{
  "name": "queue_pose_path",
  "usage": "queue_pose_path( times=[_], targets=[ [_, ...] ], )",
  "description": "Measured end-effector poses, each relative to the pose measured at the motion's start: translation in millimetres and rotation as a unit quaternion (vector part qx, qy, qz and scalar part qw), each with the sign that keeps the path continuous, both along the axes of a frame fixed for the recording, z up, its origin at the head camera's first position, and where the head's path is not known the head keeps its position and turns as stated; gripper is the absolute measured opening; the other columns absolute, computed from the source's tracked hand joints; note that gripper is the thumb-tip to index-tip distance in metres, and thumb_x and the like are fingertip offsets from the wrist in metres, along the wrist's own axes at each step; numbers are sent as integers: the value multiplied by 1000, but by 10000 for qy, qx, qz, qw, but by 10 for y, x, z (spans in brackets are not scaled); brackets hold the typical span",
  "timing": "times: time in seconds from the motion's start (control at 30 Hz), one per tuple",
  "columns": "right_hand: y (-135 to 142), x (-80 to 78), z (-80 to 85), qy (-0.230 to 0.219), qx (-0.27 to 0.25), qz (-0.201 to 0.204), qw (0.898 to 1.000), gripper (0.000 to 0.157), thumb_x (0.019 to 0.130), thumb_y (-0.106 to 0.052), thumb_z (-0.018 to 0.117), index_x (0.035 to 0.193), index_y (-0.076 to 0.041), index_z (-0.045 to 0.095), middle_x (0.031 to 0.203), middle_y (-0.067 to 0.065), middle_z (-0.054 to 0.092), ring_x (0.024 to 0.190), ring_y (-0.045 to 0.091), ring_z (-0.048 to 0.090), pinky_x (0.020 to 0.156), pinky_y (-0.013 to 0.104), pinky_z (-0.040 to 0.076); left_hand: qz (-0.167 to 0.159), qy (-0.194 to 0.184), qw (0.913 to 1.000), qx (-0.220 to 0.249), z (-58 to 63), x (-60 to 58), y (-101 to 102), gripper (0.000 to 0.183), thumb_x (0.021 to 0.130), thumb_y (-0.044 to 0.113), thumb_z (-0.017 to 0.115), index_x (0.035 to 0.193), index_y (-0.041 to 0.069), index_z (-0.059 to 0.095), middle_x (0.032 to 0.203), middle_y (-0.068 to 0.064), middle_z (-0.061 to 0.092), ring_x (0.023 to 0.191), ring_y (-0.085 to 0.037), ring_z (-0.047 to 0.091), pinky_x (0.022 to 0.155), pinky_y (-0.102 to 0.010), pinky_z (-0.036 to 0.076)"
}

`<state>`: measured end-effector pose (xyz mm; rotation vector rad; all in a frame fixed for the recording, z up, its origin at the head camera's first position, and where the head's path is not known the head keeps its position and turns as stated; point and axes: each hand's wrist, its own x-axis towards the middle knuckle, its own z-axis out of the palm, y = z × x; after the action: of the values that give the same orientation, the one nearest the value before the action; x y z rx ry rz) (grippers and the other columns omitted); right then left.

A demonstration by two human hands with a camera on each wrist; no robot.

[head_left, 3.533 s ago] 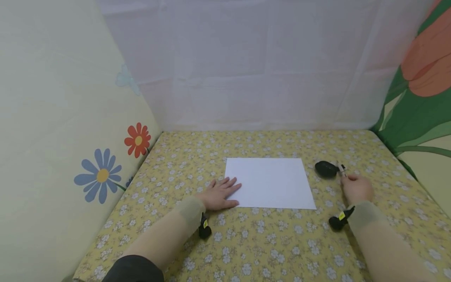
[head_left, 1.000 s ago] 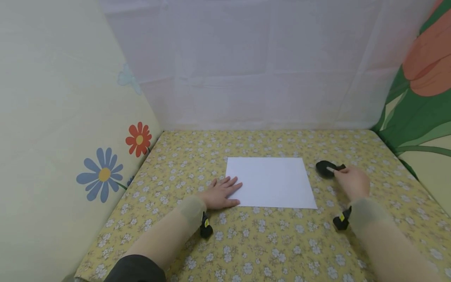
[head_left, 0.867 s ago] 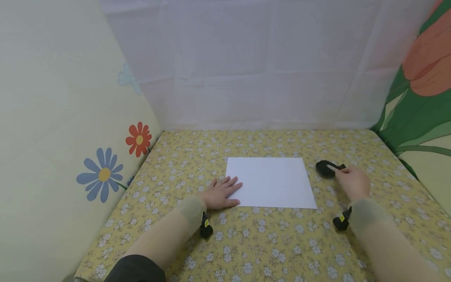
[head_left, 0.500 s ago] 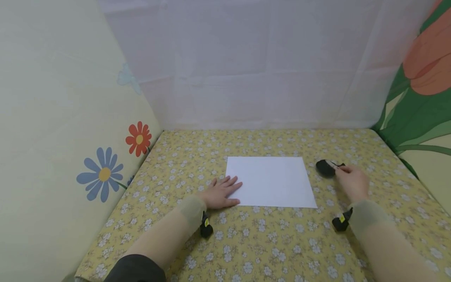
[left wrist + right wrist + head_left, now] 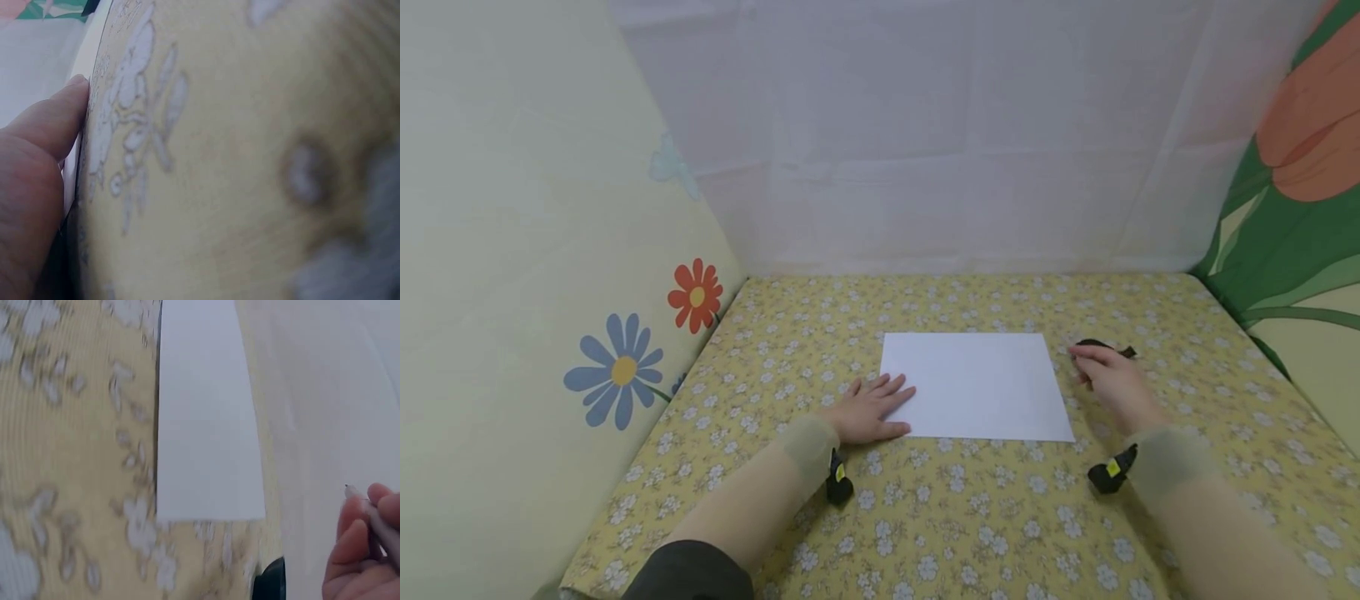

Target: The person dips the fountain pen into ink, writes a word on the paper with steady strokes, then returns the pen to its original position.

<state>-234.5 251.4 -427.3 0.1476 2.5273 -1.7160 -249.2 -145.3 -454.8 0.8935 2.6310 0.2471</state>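
A blank white sheet of paper (image 5: 977, 383) lies on the flowered tablecloth. My left hand (image 5: 867, 412) rests flat on the paper's near left corner with fingers spread; its thumb (image 5: 56, 119) shows in the left wrist view. Just right of the sheet, my right hand (image 5: 1116, 385) is raised over the cloth. Its thumb and fingers pinch a slim pale pen (image 5: 381, 528), the small dark tip pointing out past the fingertips in the right wrist view. Behind that hand, and partly hidden by it, sits a rounded black object (image 5: 1096, 342) with a tail-like end.
The yellow flowered tablecloth (image 5: 970, 525) spreads around the paper. A white cloth (image 5: 925, 167) hangs at the back. Flower-printed panels stand at the left (image 5: 497, 208) and right. Small black cameras (image 5: 1108, 475) are strapped to both wrists.
My right hand, with the pen, has moved left from the black object's tail end toward the paper and now covers most of that object. The left hand and paper stay in place.
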Motion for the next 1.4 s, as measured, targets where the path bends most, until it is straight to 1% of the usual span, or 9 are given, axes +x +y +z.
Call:
queue_pose_path(
  times=[0.23, 0.3, 0.4, 0.53, 0.7, 0.83, 1.0, 1.17, 1.4],
  targets=[
    [-215, 32, 28, -141, -550, 1172, 9915, 68, 99, -40, 53, 152, -6, 27, 152, 23, 22, 131, 41, 31, 106, 59, 26, 30, -37, 10000, -69, -40, -22, -5, 73, 95, 65, 35, 156, 33, 9, 161, 7, -2, 147, -19, -4, 114, -56, -2],
    [-286, 31, 13, -52, -762, 1563, 9847, 72, 98, -34, 58, 153, -5, 22, 151, 25, 21, 132, 41, 29, 107, 57, 25, 45, -53, 10000, -59, -44, -22, -6, 73, 95, 65, 35, 155, 33, 9, 161, 7, -3, 147, -18, -4, 115, -55, -2],
    [-401, 18, -26, 273, -1016, 1898, 9762, 71, 96, -17, 61, 152, -1, 21, 143, 29, 28, 125, 35, 37, 103, 43, 38, 48, -58, 9999, -79, -46, -17, -9, 73, 95, 66, 35, 155, 34, 9, 161, 8, -3, 147, -18, -5, 115, -55, -3],
    [-524, 5, -76, 519, -1285, 1797, 9739, 63, 96, -15, 61, 148, 1, 30, 137, 28, 35, 126, 32, 40, 97, 29, 45, 31, -31, 10000, -69, -47, -10, -10, 73, 95, 66, 35, 155, 33, 10, 161, 7, -2, 147, -18, -4, 114, -55, -2],
    [-599, -5, -120, 605, -1276, 1431, 9796, 60, 96, -35, 60, 142, -2, 41, 149, 20, 33, 138, 35, 30, 109, 47, 33, 59, -54, 9999, -70, -39, -6, -9, 73, 95, 66, 34, 155, 33, 9, 161, 7, -3, 147, -18, -5, 114, -55, -3],
    [-655, -17, -129, 730, -1095, 952, 9867, 58, 95, -43, 58, 133, 0, 52, 132, 22, 50, 117, 36, 49, 98, 49, 40, 65, -53, 9999, -77, -27, -3, -8, 73, 95, 65, 34, 155, 33, 9, 161, 7, -3, 147, -19, -5, 114, -55, -3],
    [-730, -30, -116, 830, -1204, 424, 9883, 53, 93, -42, 62, 127, 0, 61, 103, 11, 67, 96, 31, 57, 85, 38, 48, 57, -40, 10000, -47, -6, 1, -3, 73, 96, 64, 36, 156, 31, 11, 161, 5, -1, 147, -20, -3, 114, -56, -3],
    [-795, -66, -127, 820, -1461, 433, 9849, 48, 99, -32, 56, 133, 2, 55, 102, 15, 67, 91, 25, 60, 81, 31, 50, 61, -25, 9999, -104, 3, 2, 4, 72, 96, 64, 36, 155, 32, 10, 161, 7, -3, 147, -19, -4, 114, -56, -3],
    [-886, -136, -167, 876, -1678, 686, 9795, 44, 103, -23, 42, 132, 8, 50, 111, 24, 64, 101, 35, 61, 84, 29, 50, 37, -35, 10000, -36, 31, 14, 12, 72, 97, 61, 38, 156, 29, 13, 161, 4, 0, 147, -22, -2, 114, -57, -2]
  ],
)
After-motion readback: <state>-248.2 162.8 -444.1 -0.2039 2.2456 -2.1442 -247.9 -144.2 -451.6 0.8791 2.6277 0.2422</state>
